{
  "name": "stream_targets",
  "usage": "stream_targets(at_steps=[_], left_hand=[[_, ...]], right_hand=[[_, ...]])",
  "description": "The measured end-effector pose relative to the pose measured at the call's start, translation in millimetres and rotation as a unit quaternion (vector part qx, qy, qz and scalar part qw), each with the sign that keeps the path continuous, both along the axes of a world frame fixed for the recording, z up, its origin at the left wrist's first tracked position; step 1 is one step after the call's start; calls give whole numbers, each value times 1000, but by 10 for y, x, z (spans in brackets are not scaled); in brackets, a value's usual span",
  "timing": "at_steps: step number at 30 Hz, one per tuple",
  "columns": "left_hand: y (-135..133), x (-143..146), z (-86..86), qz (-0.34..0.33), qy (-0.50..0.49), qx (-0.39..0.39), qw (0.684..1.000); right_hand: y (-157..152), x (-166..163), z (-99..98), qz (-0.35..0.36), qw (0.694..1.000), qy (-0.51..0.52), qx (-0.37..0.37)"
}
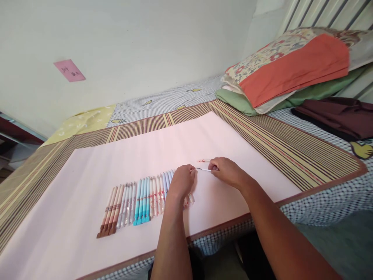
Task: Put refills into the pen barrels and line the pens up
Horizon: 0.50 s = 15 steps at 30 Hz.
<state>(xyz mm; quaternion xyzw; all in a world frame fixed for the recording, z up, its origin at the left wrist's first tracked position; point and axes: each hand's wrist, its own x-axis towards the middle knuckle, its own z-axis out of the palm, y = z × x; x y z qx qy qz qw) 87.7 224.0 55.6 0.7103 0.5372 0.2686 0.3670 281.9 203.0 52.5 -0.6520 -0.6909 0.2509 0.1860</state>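
My right hand [225,170] pinches a thin white pen refill [205,169] whose dark tip points left. My left hand [184,179] is closed in a pinch close to that tip; what its fingers hold, if anything, is too small to make out. Just behind the refill lies a pen part [202,160] with a red pattern. To the left, several pens lie side by side in a row: brown-ended pens [110,212], clear greyish pens [126,204], turquoise pens [142,200], red-patterned pens [157,194] and pale blue pens [167,181]. My left hand and forearm partly cover the row's right end.
A pale pink sheet [96,167] lies on a striped mat [256,134] over a checked cloth [329,206]. Folded bedding [297,74] and a dark maroon cloth [338,116] lie at the right. A pink note [70,70] is on the wall behind.
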Motion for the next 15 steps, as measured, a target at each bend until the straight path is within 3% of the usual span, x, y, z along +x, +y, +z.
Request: stream_targets(at_steps=[4,7,12,15], left_hand=[[-15,12,22,-38,79,-10,996],[-14,8,29,-27,61,-20,998],[75,-70,39,72,-126,-1,989],[143,-137,42,163,-301,-13,939]], right_hand=[[-5,-57,19,2,1000,-9,-1],[9,-91,-14,12,1000,-10,17],[33,-82,-109,6,997,66,28],[17,-70,-107,-10,988,155,16]])
